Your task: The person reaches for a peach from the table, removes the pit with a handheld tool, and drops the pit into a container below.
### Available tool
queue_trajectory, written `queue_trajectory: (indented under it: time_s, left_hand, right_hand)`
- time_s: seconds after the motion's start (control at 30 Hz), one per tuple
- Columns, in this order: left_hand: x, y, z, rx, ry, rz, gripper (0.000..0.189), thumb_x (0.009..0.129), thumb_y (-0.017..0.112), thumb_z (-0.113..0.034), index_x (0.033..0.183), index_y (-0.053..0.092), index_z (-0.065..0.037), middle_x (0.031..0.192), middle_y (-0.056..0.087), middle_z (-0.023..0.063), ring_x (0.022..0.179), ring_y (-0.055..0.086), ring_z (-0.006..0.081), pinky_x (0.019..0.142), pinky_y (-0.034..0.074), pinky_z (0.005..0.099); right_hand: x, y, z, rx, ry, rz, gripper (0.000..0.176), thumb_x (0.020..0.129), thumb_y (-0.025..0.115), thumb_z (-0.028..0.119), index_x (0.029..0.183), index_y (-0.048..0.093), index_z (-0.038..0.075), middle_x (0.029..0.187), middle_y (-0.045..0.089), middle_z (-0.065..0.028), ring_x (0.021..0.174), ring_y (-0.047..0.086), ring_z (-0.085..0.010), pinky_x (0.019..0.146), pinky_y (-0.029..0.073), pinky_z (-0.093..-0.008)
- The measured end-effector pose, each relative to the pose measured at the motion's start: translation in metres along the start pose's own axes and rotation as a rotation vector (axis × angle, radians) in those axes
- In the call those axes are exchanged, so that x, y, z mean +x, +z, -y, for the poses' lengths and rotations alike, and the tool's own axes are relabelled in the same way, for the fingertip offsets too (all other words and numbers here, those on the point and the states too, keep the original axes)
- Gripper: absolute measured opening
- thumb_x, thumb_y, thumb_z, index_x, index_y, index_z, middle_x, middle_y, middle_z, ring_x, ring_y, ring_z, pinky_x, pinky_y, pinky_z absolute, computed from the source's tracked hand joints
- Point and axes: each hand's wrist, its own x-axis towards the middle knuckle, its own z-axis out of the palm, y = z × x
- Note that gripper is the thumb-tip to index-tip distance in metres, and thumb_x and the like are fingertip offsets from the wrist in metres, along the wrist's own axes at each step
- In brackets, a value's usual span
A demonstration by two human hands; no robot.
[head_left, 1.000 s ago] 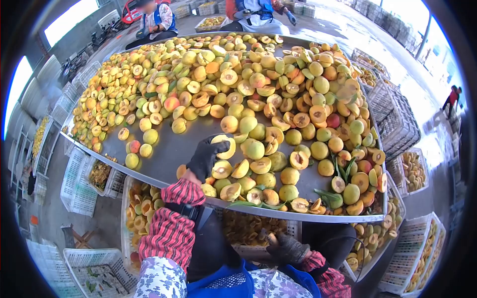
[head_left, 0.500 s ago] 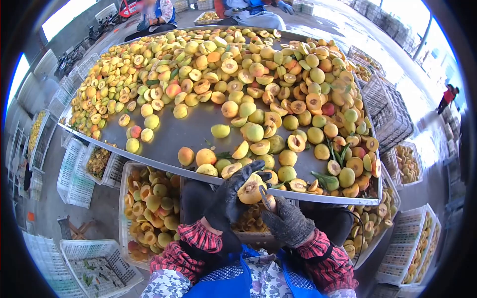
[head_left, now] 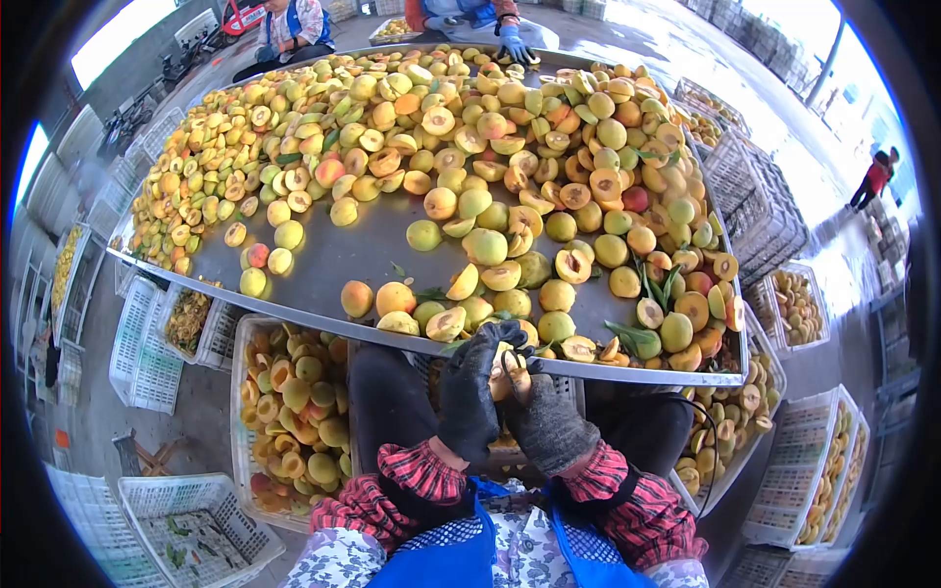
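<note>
At the near edge of the metal table, my left hand point(head_left: 470, 390), in a dark glove, is closed around a halved peach point(head_left: 499, 380). Much of that fruit is covered by my fingers. In a grey glove, my right hand point(head_left: 553, 427) grips a small curved metal pitting tool point(head_left: 519, 367), its looped end against the cut fruit. Both hands meet just below the table's metal rim point(head_left: 294, 316). Whole and halved yellow peaches point(head_left: 485, 246) lie just beyond them, some with green leaves point(head_left: 635, 339).
A crate of peach halves point(head_left: 294, 412) stands left of my legs, another crate point(head_left: 725, 441) to the right. Stacked white crates point(head_left: 755, 206) line the right side. A crate with leaves point(head_left: 196, 529) sits lower left. Two people sit across the table; a blue-gloved hand point(head_left: 514, 43) reaches onto it.
My right hand and the tool have closed in on the peach half, which my left hand has turned and covered more. Across the table, a co-worker's gloved hand has moved onto the fruit.
</note>
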Motion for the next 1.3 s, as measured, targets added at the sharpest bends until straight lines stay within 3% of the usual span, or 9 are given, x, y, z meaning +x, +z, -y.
queue_trajectory:
  time_s: [0.3, 0.57, 0.67, 0.7, 0.8, 0.9, 1.0, 1.1, 1.3]
  left_hand:
    - [0.001, -0.003, 0.018, 0.277, 0.168, 0.017, 0.027, 0.079, 0.054, -0.011, 0.104, 0.058, -0.001, 0.091, 0.063, 0.0143, 0.088, 0.060, 0.0287, 0.079, 0.046, 0.0374]
    - [0.022, -0.042, 0.030, 0.833, 0.598, 0.399, 0.029, 0.073, 0.055, -0.010, 0.099, 0.058, 0.000, 0.090, 0.063, 0.0148, 0.084, 0.060, 0.0290, 0.073, 0.048, 0.0369]
    - [0.019, -0.056, 0.057, 0.609, 0.133, 0.391, 0.034, 0.067, 0.058, -0.011, 0.100, 0.059, -0.001, 0.093, 0.062, 0.0143, 0.085, 0.059, 0.0299, 0.075, 0.047, 0.0369]
    - [0.019, -0.060, 0.061, 0.734, 0.265, 0.438, 0.033, 0.066, 0.060, -0.010, 0.098, 0.059, -0.002, 0.092, 0.062, 0.0138, 0.084, 0.060, 0.0293, 0.075, 0.047, 0.0366]
    - [0.017, -0.062, 0.058, 0.981, 0.529, 0.475, 0.032, 0.063, 0.064, -0.008, 0.096, 0.061, -0.005, 0.089, 0.062, 0.0126, 0.080, 0.061, 0.0278, 0.073, 0.047, 0.0359]
    - [0.007, -0.064, 0.073, 0.820, 0.370, 0.338, 0.036, 0.062, 0.064, -0.007, 0.098, 0.060, -0.004, 0.089, 0.063, 0.0126, 0.081, 0.061, 0.0273, 0.073, 0.048, 0.0356]
    - [0.001, -0.057, 0.066, 0.531, 0.085, 0.250, 0.036, 0.063, 0.065, -0.009, 0.098, 0.060, -0.002, 0.089, 0.063, 0.0127, 0.081, 0.061, 0.0265, 0.074, 0.048, 0.0352]
    - [0.000, -0.060, 0.064, 0.668, 0.160, 0.296, 0.034, 0.066, 0.065, -0.012, 0.098, 0.060, -0.001, 0.090, 0.063, 0.0128, 0.083, 0.060, 0.0262, 0.076, 0.047, 0.0348]
    - [-0.002, -0.060, 0.060, 0.746, 0.323, 0.293, 0.028, 0.072, 0.061, -0.015, 0.097, 0.061, -0.001, 0.090, 0.063, 0.0123, 0.081, 0.060, 0.0247, 0.075, 0.048, 0.0332]
  right_hand:
    - [-0.006, 0.019, -0.016, 0.076, -0.002, 0.122, 0.071, 0.080, 0.057, 0.027, 0.135, 0.022, 0.001, 0.097, 0.047, -0.0249, 0.078, 0.056, -0.0365, 0.067, 0.046, -0.0418]
    - [-0.001, 0.002, -0.017, 0.312, 0.286, 0.357, 0.041, 0.079, 0.059, 0.020, 0.110, 0.043, -0.002, 0.088, 0.056, -0.0245, 0.080, 0.058, -0.0359, 0.071, 0.046, -0.0414]
    - [0.004, -0.002, -0.016, 0.330, 0.368, 0.485, 0.035, 0.080, 0.056, 0.018, 0.106, 0.045, -0.002, 0.085, 0.058, -0.0231, 0.082, 0.059, -0.0351, 0.071, 0.046, -0.0420]
    - [0.004, 0.001, -0.019, 0.332, 0.383, 0.519, 0.033, 0.081, 0.056, 0.017, 0.106, 0.046, -0.002, 0.084, 0.059, -0.0226, 0.082, 0.059, -0.0348, 0.071, 0.046, -0.0422]
    - [-0.001, 0.022, -0.035, 0.135, 0.305, 0.476, 0.030, 0.081, 0.055, 0.017, 0.104, 0.048, 0.000, 0.081, 0.059, -0.0210, 0.078, 0.060, -0.0352, 0.068, 0.047, -0.0430]
    - [-0.006, 0.035, -0.061, -0.165, -0.390, 0.471, 0.026, 0.080, 0.056, 0.018, 0.100, 0.051, 0.000, 0.079, 0.060, -0.0203, 0.075, 0.060, -0.0357, 0.066, 0.047, -0.0429]
    - [0.007, 0.006, -0.018, 0.436, 0.467, 0.598, 0.025, 0.080, 0.055, 0.019, 0.097, 0.053, 0.001, 0.079, 0.059, -0.0198, 0.073, 0.059, -0.0341, 0.065, 0.047, -0.0412]
    - [0.000, 0.045, -0.042, 0.046, 0.207, 0.495, 0.026, 0.080, 0.058, 0.022, 0.095, 0.054, 0.001, 0.079, 0.059, -0.0177, 0.071, 0.059, -0.0304, 0.064, 0.047, -0.0387]
    - [-0.004, 0.054, -0.057, 0.683, -0.019, 0.514, 0.026, 0.078, 0.057, 0.024, 0.092, 0.058, 0.002, 0.078, 0.056, -0.0162, 0.069, 0.058, -0.0293, 0.060, 0.046, -0.0393]
